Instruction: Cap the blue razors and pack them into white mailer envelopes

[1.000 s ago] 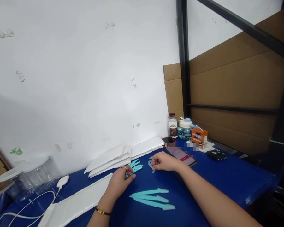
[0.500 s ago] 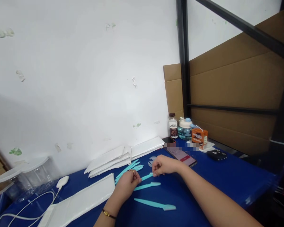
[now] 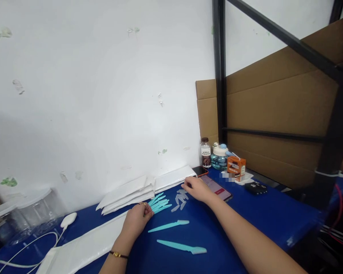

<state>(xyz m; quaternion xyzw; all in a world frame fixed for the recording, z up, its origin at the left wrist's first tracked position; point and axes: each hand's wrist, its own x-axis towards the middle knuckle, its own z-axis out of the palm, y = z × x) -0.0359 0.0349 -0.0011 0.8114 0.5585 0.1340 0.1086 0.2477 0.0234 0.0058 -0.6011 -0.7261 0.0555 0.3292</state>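
My left hand [image 3: 137,220] rests on the blue table [image 3: 260,217] with its fingers curled round the near end of a fanned pile of teal plastic sticks [image 3: 160,203]. My right hand [image 3: 196,188] lies further back, fingers stretched out to the left and holding nothing. It is just behind a few small clear caps [image 3: 180,199] and touches the edge of a phone [image 3: 218,189]. Two capped teal sticks lie apart nearer me, one [image 3: 168,225] in the middle and one [image 3: 181,247] towards the front.
White padded envelopes [image 3: 128,192] are stacked by the wall, and a long white bag [image 3: 82,245] lies at front left. Clear jars [image 3: 23,217] and a white cabled device [image 3: 68,220] are far left. A bottle [image 3: 205,152], a blue jar [image 3: 219,156], an orange carton [image 3: 236,167] and a black object [image 3: 254,187] stand back right.
The teal stick held between both hands half a second ago is gone from them. My left hand went back to the pile; my right hand moved away towards the phone and spread.
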